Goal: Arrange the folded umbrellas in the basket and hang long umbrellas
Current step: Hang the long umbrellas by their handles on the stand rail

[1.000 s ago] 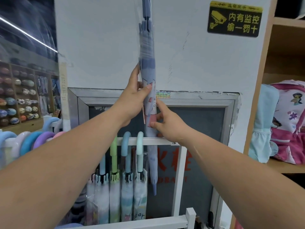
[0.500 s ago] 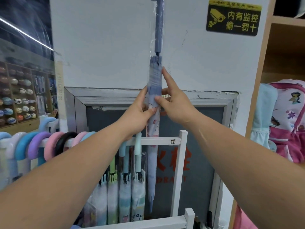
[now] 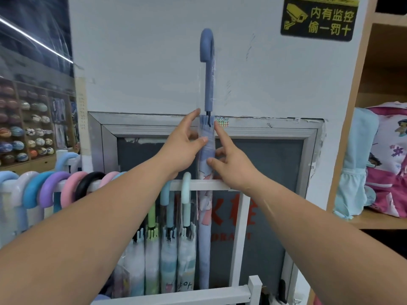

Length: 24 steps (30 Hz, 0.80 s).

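Note:
A long blue umbrella [image 3: 207, 89] in a clear plastic sleeve stands upright behind the white rack rail [image 3: 222, 185], its curved handle up against the wall and its tip down inside the rack. My left hand [image 3: 182, 148] grips its upper canopy from the left, thumb across the front. My right hand [image 3: 229, 164] pinches it from the right, forefinger stretched up along the fabric. Several long umbrellas [image 3: 167, 249] hang by their hooked handles on the rail to the left.
A row of pastel and black handles [image 3: 66, 188] lines the rail at far left. A wooden shelf with backpacks [image 3: 387, 159] stands at right. A grey framed cabinet door [image 3: 275, 168] sits behind the rack, with a surveillance sign [image 3: 319, 18] above.
The blue umbrella has slid downward through both hands, so its curved handle has come into view. My hands stay at about the same height, now holding nearer its upper end.

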{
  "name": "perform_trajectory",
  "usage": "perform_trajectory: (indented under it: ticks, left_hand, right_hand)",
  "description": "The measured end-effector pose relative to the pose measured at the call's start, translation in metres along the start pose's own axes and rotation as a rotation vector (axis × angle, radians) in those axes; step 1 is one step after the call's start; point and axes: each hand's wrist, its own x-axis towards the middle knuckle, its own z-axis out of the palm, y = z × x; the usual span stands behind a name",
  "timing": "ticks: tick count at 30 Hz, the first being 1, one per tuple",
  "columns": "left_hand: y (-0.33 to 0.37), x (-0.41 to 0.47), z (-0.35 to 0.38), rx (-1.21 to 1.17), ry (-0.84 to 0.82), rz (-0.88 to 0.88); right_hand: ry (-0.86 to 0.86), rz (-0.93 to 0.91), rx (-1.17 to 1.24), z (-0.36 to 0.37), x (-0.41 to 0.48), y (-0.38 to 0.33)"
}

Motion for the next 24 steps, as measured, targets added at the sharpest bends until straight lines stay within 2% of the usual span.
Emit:
perform_trajectory:
  ticks: [6,11,14,18,21,24]
  left_hand:
    - [-0.007,-0.011,0.004,0.130,-0.098,-0.033]
    - [-0.005,-0.008,-0.004,0.184,-0.145,-0.133]
    - [-0.001,-0.004,-0.015,0.099,-0.157,-0.163]
    - [0.015,0.001,-0.026,-0.007,-0.108,-0.085]
    - [0.029,0.006,-0.032,-0.173,-0.123,-0.035]
    - [0.037,0.010,-0.035,-0.310,-0.153,-0.069]
  right_hand:
    - [0.124,0.003,0.140,-0.007,0.019,-0.003]
    - [0.080,0.033,0.099,0.001,0.014,0.004]
    - [0.047,0.039,0.072,0.008,0.006,0.010]
    - [-0.002,0.047,0.045,0.012,0.005,0.013]
    - [-0.054,0.065,0.030,0.010,0.007,0.016]
    - [-0.067,0.068,-0.002,0.009,0.007,0.016]
